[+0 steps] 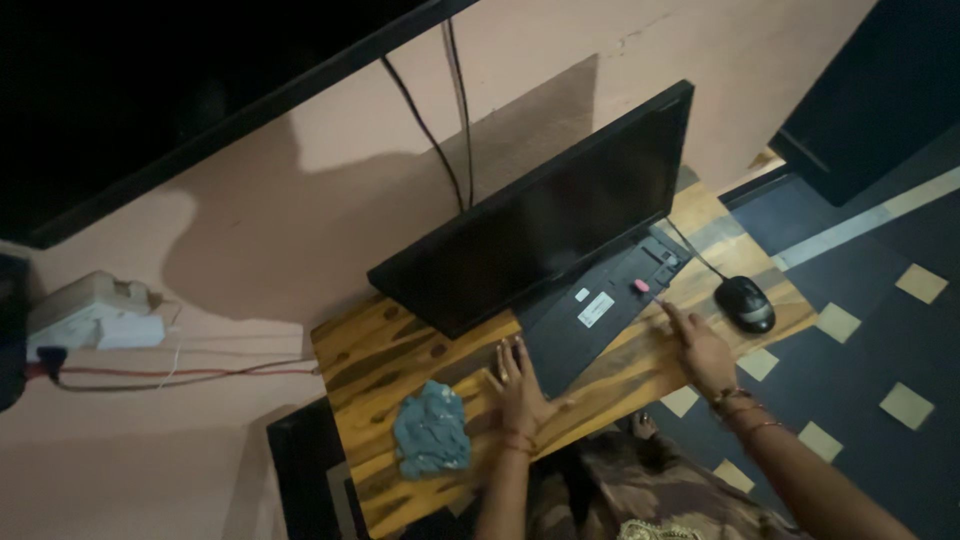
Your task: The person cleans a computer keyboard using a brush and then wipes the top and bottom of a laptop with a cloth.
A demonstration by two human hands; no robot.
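The left hand lies flat, fingers spread, touching the near edge of the upturned black keyboard. The right hand, open, touches its right end. Behind stands a monitor; mouse right, grey cloth left, all on the wooden counter.

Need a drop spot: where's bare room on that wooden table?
Free: wooden table left of the monitor, behind the grey cloth; also the front edge between both hands. Crowded: keyboard, mouse, left hand, right hand.
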